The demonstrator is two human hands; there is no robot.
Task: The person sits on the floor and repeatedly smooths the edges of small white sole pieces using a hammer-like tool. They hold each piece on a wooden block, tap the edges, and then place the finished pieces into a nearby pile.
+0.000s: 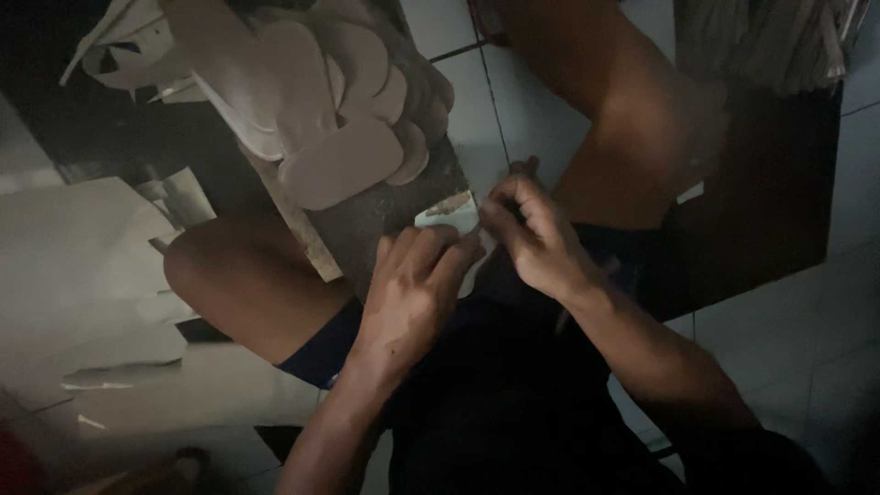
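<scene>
Your left hand (412,280) curls its fingers over the small pale flat oval piece (456,220) at frame centre; your right hand (541,240) pinches its right edge. It sits at the near edge of the dark board (385,215). White floor tiles (522,110) lie open beyond. Upper left, tan oval cutouts (344,160) overlap in a pile.
</scene>
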